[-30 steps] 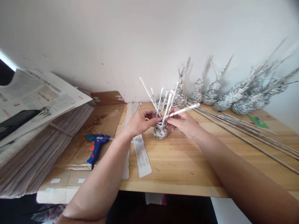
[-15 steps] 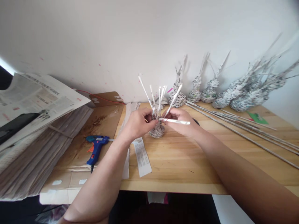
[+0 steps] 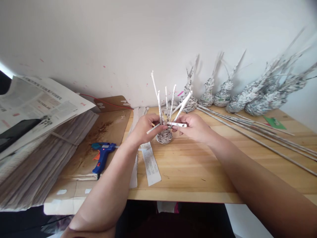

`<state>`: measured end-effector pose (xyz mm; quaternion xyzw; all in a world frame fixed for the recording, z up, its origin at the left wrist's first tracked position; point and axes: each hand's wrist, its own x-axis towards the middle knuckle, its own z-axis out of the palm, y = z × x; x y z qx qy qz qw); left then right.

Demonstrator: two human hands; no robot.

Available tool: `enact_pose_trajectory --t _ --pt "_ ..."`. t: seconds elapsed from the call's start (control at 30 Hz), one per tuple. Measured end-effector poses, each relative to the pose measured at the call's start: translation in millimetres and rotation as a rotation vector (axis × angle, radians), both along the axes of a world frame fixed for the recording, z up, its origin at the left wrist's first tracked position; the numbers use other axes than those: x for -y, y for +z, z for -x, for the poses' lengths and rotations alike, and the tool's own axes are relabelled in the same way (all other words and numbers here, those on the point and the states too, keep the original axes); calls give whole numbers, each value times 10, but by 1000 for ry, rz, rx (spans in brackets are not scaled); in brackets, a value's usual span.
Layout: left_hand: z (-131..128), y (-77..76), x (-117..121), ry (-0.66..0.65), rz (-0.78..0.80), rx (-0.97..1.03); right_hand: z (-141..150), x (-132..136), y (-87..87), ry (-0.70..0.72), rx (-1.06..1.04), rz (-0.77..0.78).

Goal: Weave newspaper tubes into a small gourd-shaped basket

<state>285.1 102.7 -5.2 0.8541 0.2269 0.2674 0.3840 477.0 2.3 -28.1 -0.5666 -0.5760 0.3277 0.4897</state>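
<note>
A small woven newspaper vase (image 3: 164, 137) stands on the wooden table in front of me. Several rolled paper tubes (image 3: 166, 99) fan upward from its narrow neck, and a couple stick out sideways. My left hand (image 3: 146, 129) grips the neck from the left, thumb pressed near its top. From the right, my right hand (image 3: 192, 125) pinches a paper tube (image 3: 179, 124) close to the neck, its fingertips partly hidden behind the tubes.
A blue glue gun (image 3: 102, 157) lies on cardboard at left, beside a stack of newspaper (image 3: 49, 148). Paper strips (image 3: 151, 165) lie near the vase. Several woven vases (image 3: 188, 99) line the wall; long paper tubes (image 3: 260, 135) and a green card (image 3: 274, 123) lie at right.
The vase has turned between my hands, so its tubes point differently; one now juts left across my left hand. My right hand has shifted slightly.
</note>
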Motion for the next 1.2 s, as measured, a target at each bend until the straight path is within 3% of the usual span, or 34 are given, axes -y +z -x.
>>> enact_pose_trajectory --t 0.17,0.3,0.4,0.57,0.67,0.77,0.87,0.97,1.1,1.2 --pt "14 -70 -75 -73 -32 -23 -5 2 -31 -15 15 -17" --pt "25 -112 -140 -168 -34 -29 21 -10 -118 -54 133 -130" --pt "26 -124 -157 -147 -35 -40 41 -12 -138 -99 193 -189" --pt "29 -106 -136 -58 -80 -57 33 -28 -144 -40 45 -108" --pt "21 -102 -134 -113 -68 -38 27 -34 -152 -62 -13 -72" --pt "-3 -110 -129 -171 -29 -17 38 -39 -164 -26 -178 77" --pt "-40 -110 -96 -148 17 6 56 -57 -186 -45 -279 183" --pt "-82 -105 -42 -76 136 27 58 -85 -217 -116 -250 93" --pt "-133 -116 0 -4 390 96 28 -106 -247 -220 -90 -158" --pt "-145 -113 3 11 450 145 27 -93 -240 -280 -8 -256"
